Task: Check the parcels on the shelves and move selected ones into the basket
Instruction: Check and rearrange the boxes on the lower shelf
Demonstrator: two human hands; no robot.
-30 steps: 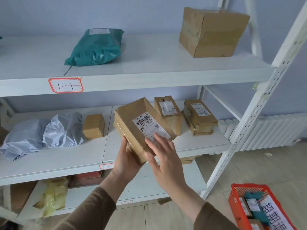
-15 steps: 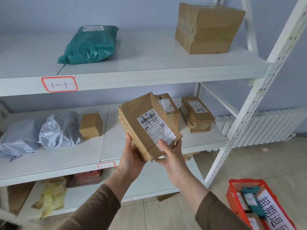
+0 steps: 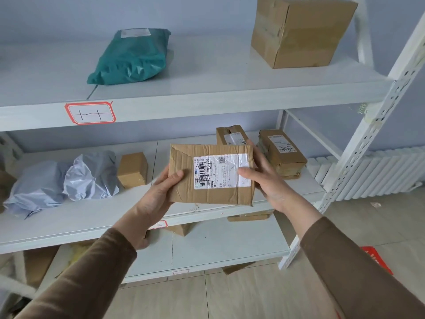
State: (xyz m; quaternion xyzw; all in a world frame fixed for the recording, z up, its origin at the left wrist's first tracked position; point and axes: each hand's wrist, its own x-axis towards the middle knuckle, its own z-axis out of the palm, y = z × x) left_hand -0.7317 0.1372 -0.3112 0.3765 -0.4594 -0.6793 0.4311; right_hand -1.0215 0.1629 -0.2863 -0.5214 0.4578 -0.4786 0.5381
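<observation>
Both hands hold one flat brown cardboard parcel (image 3: 211, 174) with a white printed shipping label, raised in front of the middle shelf (image 3: 80, 217) of the white metal rack. The left hand (image 3: 161, 192) grips its left edge, thumb on the front face; the right hand (image 3: 264, 178) clasps its right edge, thumb resting on the label. The label faces the camera, so this looks like the checking step, with the parcel not yet chosen or rejected.

Just behind the right hand, two more labelled brown cardboard boxes (image 3: 281, 153) sit on the same shelf. To the left of the left hand are a small plain cardboard box (image 3: 133, 169) and two crumpled grey plastic mailer bags (image 3: 64, 183). Above the hands, the upper shelf carries a teal plastic mailer bag (image 3: 131, 58) and a large cardboard box (image 3: 301, 31).

Below the right forearm, only a red corner of the basket (image 3: 377, 261) shows on the floor; its contents cannot be seen. Judging by what remains shelved, much of the task is left: deciding on this parcel, carrying it down to the basket if selected, then inspecting the rest.
</observation>
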